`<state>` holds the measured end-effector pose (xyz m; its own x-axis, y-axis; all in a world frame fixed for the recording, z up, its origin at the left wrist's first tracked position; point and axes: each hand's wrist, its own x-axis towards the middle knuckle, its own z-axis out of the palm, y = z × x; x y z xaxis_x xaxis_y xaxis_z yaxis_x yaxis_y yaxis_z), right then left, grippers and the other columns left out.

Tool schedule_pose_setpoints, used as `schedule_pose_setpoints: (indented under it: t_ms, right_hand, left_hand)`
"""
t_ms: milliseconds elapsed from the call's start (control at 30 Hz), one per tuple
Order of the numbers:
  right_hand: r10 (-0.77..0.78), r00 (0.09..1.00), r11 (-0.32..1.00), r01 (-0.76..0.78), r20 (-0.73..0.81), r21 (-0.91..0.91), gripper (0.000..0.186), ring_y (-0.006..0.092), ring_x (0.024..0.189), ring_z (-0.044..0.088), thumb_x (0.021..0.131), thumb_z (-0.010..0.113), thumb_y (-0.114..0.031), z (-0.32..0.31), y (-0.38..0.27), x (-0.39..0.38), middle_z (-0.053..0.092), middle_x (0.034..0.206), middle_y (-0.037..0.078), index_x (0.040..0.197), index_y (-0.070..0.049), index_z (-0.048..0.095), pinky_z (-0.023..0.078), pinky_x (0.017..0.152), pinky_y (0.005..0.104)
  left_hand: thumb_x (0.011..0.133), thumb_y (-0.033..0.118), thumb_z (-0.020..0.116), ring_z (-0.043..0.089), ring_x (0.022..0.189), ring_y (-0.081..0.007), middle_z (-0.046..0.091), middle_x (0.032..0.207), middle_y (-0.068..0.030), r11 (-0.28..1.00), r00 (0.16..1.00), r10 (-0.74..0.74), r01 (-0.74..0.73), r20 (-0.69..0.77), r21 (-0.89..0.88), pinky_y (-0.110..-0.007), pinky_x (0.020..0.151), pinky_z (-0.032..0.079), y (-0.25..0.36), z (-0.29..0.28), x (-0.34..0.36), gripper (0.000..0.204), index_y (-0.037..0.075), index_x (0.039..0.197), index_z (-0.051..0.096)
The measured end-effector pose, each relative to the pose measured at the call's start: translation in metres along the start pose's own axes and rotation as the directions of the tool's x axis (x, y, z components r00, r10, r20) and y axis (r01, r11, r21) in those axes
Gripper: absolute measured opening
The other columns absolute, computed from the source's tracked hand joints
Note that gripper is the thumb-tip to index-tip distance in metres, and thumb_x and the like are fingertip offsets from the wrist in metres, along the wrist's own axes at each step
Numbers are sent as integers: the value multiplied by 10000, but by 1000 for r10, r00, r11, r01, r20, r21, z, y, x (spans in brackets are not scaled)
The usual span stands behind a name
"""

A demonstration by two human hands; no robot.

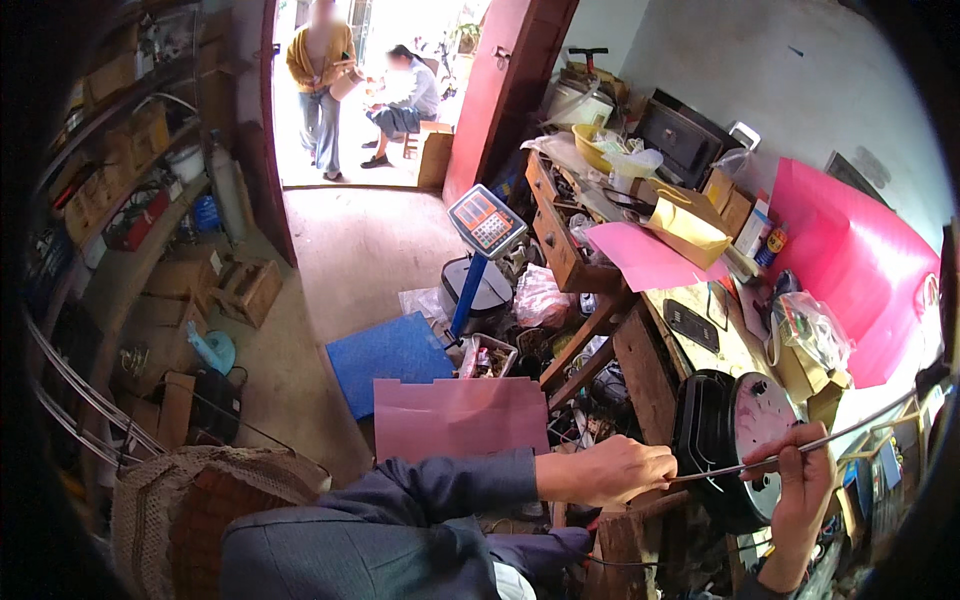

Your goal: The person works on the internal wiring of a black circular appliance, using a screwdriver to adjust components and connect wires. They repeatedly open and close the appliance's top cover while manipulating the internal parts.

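Observation:
My left hand (612, 469) is closed, its fingertips around the near end of a long thin grey rod or cable (712, 473); the frame does not show which. My right hand (803, 490) pinches the same strand farther right, between thumb and fingers. From there it slants up to the right toward a dark end piece (932, 378). Directly behind the strand sits a black appliance housing (700, 425) at the bench edge, a round pinkish-silver plate (763, 412) on its side. The strand crosses in front of both. My left fingertips are close to the housing's lower left.
A cluttered wooden bench (650, 375) carries a black phone-like slab (691, 326), pink sheets and boxes. A platform scale with a blue plate (390, 362) stands on the floor, beside a pink sheet (460, 415). Shelves line the left; two people are by the open doorway (360, 185).

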<state>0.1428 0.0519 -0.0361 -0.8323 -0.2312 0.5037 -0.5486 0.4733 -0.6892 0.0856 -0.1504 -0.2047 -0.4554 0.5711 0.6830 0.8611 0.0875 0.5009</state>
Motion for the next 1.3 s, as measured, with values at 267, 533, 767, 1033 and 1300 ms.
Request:
schedule_pose_setpoints:
  t_ms: [267,533,767,1033,1300]
  right_hand:
    - [157,986,987,-154,64,-43,121,149,710,694,1092,506,-142,-23,-18,38,732,904,108,1148,-38,478,505,539,246]
    - [95,983,987,-114,-158,-117,181,240,781,761,1019,632,-144,-72,-52,84,737,933,187,1106,-4,556,633,698,330]
    - [49,960,960,-121,-274,-252,173,226,743,755,1026,624,-159,-97,-29,121,728,897,163,1078,-10,551,636,658,317]
    - [22,915,949,-146,-402,-280,162,216,665,735,1025,603,-125,-111,31,158,716,852,158,1064,3,511,611,565,310]
    - [-8,905,928,-152,-426,-340,138,181,595,698,1027,594,-117,-118,94,178,701,786,124,1044,-20,497,562,499,280]
  left_hand:
    - [940,135,706,685,843,-320,668,926,-133,995,991,-97,97,-88,-9,-398,719,548,6,-17,20,126,40,1020,686]
    - [905,134,757,685,871,-327,700,927,-168,995,975,-100,99,-199,-16,-389,764,532,-3,-34,77,174,-13,988,715]
    - [911,96,742,725,893,-261,745,977,-171,985,971,-84,47,-225,-166,-346,814,541,-34,-2,143,190,-31,1052,722]
    - [921,221,775,645,1224,-352,679,1287,-235,990,897,-144,130,-418,-63,-410,1061,477,-51,11,133,476,-59,1281,638]
    - [985,138,643,442,1411,-332,449,1511,-214,940,729,-339,234,-594,-250,-429,1194,324,-37,67,15,604,-44,1501,387]
